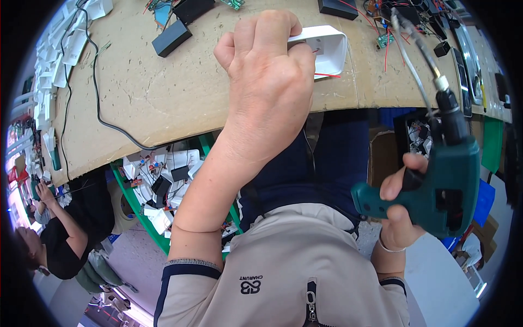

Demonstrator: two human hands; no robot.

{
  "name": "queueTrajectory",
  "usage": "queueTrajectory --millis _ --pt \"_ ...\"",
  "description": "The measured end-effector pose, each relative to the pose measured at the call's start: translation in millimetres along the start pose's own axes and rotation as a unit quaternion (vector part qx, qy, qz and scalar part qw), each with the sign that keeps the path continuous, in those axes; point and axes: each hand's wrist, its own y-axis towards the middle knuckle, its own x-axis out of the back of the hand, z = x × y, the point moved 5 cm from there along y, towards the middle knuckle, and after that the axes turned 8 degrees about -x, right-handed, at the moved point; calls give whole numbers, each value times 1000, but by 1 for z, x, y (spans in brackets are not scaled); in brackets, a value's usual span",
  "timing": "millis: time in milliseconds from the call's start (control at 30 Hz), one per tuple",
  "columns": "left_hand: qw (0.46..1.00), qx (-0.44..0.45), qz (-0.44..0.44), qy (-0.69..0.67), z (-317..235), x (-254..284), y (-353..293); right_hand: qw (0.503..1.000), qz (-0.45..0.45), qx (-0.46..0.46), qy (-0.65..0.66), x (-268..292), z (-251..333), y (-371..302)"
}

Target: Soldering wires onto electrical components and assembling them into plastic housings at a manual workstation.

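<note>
One white plastic housing (334, 44) is held just above or on the bench (163, 90), at 1 o'clock of the view, its open side facing 3 o'clock. It lies at about 2 o'clock from the left hand (275, 73), touching it, and at 11 o'clock from the right hand (402, 220), well apart. The left hand is closed around the housing's near end, fingers curled over its wall; how the thumb sits is hard to make out from here. One red wire (328, 75) crosses the housing's lower edge.

The right hand, at 4 o'clock, grips one green pistol-shaped tool (456, 169) by its handle. The tool's black nozzle (450, 111) and metal tip point toward 11 o'clock.

Farther out, three black boxes show: two at 11 o'clock, the nearer one (172, 38) whole, and one at 1 o'clock (338, 7), cut by the rim. One small green circuit board (384, 41) lies between 1 and 2 o'clock. Two black cords run down the bench at 10 o'clock, near many white parts. One green-edged bin (126, 203) of mixed parts stands toward 8 o'clock, with one co-worker (68, 248) beyond.
</note>
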Motion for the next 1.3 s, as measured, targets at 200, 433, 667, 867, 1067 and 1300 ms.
queueTrajectory --millis 200,433,667,867,1067,1300 --pt "999 32 16 -14 1 3 -2 995 -56 64 -44 -26 5 24" --pt "999 25 28 -28 -10 13 1 983 -49 148 -95 -50 6 49" --pt "997 21 49 -51 -19 19 0 965 -31 227 -128 -64 9 56" --pt "997 13 43 -66 -21 18 0 956 -26 247 -157 -67 14 54" --pt "996 -17 -13 -83 -24 13 -3 957 -24 254 -139 -68 15 54" --pt "995 -4 54 -79 -24 16 -2 954 -16 254 -158 -67 18 53"
